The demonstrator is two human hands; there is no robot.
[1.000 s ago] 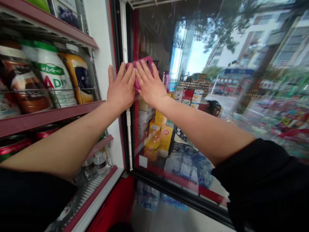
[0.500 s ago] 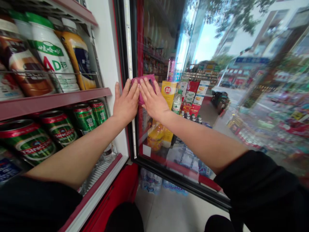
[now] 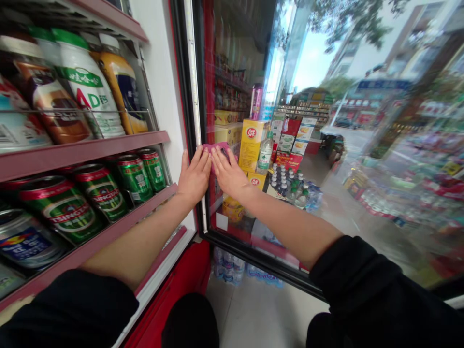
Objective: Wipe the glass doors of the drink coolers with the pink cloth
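Both hands lie on a purple-pink cloth against the hinge-side edge of a glass door. My left hand is stretched out, its thumb raised and its fingertips by the cloth's left part, over the black door frame. Flat over the cloth, my right hand spreads its fingers and presses on the glass. The fingertips of the two hands nearly meet. Much of the cloth is hidden under them.
Left of the arms, refrigerator shelves hold bottles and green beer cans. Through the glass show yellow cartons, bottles and a street. Packs of water bottles stand on the tiled floor beyond the door's lower frame.
Both hands and the cloth have slid down along the edge of the door. The view has shifted slightly, and more of the lower can shelf shows.
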